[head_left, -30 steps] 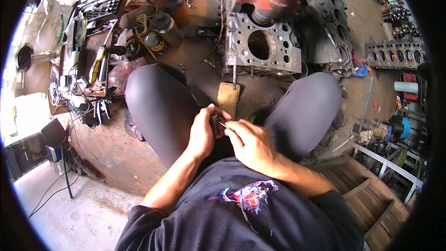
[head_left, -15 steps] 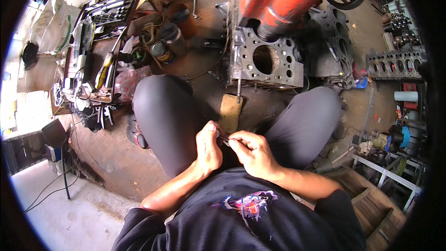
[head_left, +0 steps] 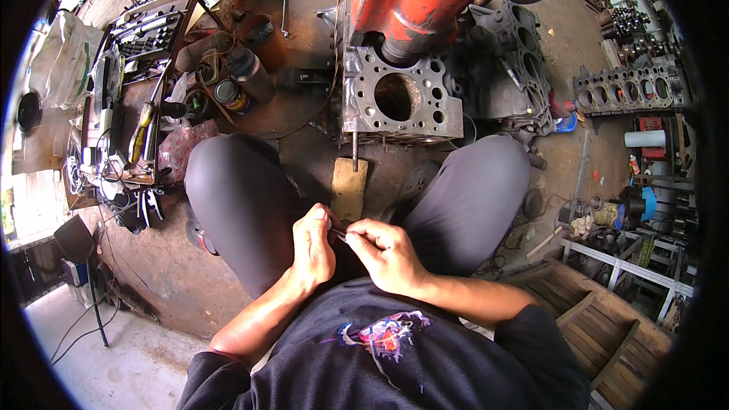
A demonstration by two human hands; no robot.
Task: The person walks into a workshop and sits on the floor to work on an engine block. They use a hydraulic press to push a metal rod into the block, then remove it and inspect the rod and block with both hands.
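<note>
Between my knees both hands meet over a small, thin, dark metal piece (head_left: 339, 234), whose kind I cannot make out. My left hand (head_left: 313, 252) is closed round one end, its thumb up and most of its fingers hidden. From the other side, my right hand (head_left: 389, 257) pinches the piece between thumb and fingertips. Just beyond them a yellowish flat block (head_left: 349, 191) lies on the floor. Farther out stands an engine block (head_left: 446, 115) with a large round bore. The worn red head of a machine (head_left: 406, 7) comes down over it.
To the left is a tray of tools (head_left: 152, 26), with a yellow-handled screwdriver (head_left: 140, 137) lower down. A can (head_left: 230, 96) and a dark bottle (head_left: 249, 72) stand beside it. More engine castings (head_left: 626, 91) lie at the right. A wooden crate (head_left: 588, 311) sits near my right elbow.
The whole view has shifted, so the surroundings and my hands appear farther left. Both hands stay together on the small piece, with only slight finger movement.
</note>
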